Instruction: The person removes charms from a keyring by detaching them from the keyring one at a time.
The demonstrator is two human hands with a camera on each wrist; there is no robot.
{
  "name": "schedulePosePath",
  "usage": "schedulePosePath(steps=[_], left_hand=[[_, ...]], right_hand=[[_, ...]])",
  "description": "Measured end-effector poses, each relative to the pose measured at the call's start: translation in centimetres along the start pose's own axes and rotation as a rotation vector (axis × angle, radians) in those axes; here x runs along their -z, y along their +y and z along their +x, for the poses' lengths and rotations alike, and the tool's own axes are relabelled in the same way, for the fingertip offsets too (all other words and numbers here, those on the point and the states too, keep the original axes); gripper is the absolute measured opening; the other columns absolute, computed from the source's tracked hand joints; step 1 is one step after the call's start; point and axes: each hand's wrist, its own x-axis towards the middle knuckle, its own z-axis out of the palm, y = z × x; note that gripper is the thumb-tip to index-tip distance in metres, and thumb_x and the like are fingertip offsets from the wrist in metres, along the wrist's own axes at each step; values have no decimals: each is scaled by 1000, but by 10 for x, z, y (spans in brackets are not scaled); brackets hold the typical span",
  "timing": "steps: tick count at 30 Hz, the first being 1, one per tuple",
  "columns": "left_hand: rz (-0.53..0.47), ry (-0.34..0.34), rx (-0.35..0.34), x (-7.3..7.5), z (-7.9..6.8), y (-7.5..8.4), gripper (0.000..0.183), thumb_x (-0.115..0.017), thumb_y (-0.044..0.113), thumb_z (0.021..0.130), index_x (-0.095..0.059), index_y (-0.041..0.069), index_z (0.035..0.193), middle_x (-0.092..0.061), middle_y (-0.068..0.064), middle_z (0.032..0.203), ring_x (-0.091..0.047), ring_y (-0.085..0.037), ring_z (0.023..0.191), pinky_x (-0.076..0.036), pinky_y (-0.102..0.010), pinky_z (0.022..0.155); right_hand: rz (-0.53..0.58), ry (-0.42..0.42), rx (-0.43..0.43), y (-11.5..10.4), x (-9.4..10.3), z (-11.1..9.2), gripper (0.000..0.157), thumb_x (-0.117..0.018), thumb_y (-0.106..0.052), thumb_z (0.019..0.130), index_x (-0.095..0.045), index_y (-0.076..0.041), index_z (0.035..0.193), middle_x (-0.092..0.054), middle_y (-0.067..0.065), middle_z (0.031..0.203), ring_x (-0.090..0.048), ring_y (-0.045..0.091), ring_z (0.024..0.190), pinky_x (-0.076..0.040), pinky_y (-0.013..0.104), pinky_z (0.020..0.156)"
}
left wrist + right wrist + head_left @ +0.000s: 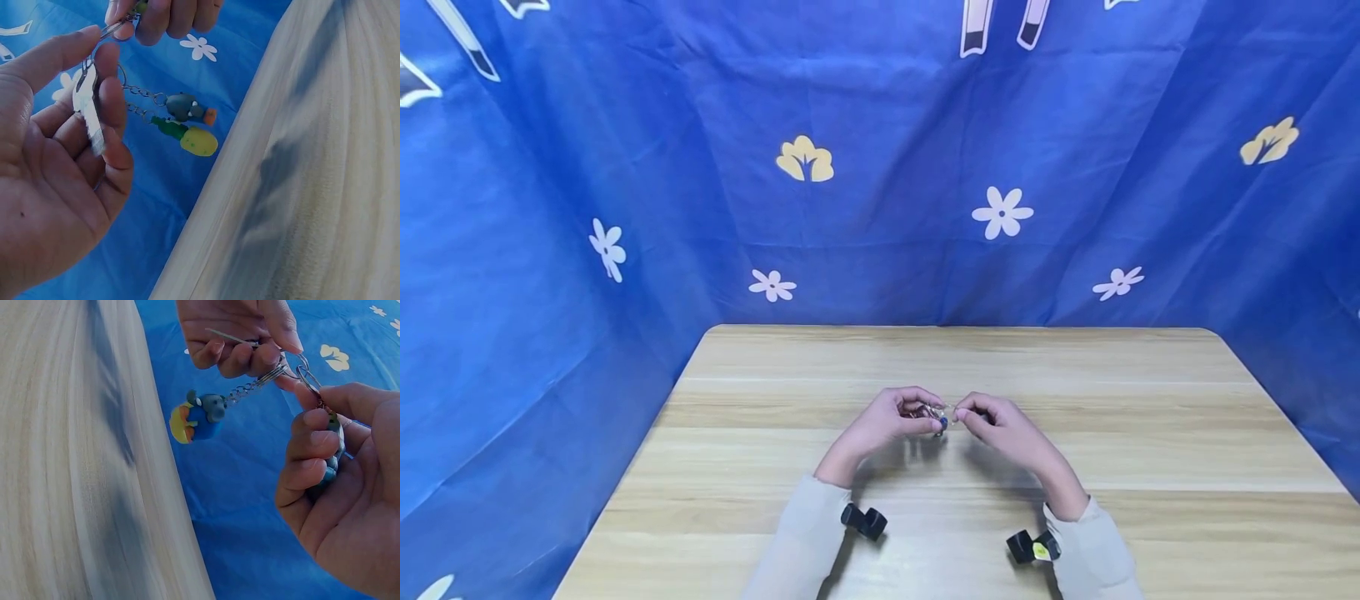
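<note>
Over the middle of the table my left hand (891, 421) pinches a metal key ring between thumb and forefinger. A silver key (90, 106) from this ring lies against its curled fingers. Below it two charms dangle on short chains: a grey-blue elephant (181, 107) and a yellow pineapple (199, 142) with a green top. Close on its right, my right hand (1007, 429) pinches a second metal ring (306, 378) with thumb and forefinger. A small green-and-blue figure charm (334, 447) on that ring is partly hidden in its curled fingers. Both rings meet between the fingertips.
The wood-grain table (962, 358) lies beneath both hands. A blue curtain (887, 208) with flower prints hangs behind it and along the sides. Black wrist cameras (865, 521) sit at the light sleeves.
</note>
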Motion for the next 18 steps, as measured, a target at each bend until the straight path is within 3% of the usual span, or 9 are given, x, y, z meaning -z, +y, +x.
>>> schedulePosePath(steps=[6,13,18], left_hand=[[50,30,-3,1,0,-1,33,-73,11,84,-63,-1,113,-69,2,85,-64,-10,76,-56,-32,79],[40,31,-13,0,1,-1,34,-74,9,82,-62,-2,111,-67,5,85,-63,-9,79,-57,-36,81],[26,20,-10,0,1,0,34,-74,9,82,-61,-3,111,-67,6,83,-62,-9,76,-56,-30,75]], right_hand=[[-6,-17,3,1,-2,1,23,-51,-20,100,-64,-1,100,-47,-1,72,-41,5,61,-40,22,56],[-4,-62,26,4,-2,0,23,-53,-20,99,-66,-2,104,-60,12,91,-50,7,75,-45,22,67],[4,-86,51,4,-3,1,25,-53,-19,99,-68,0,106,-67,19,106,-57,8,90,-49,23,79]])
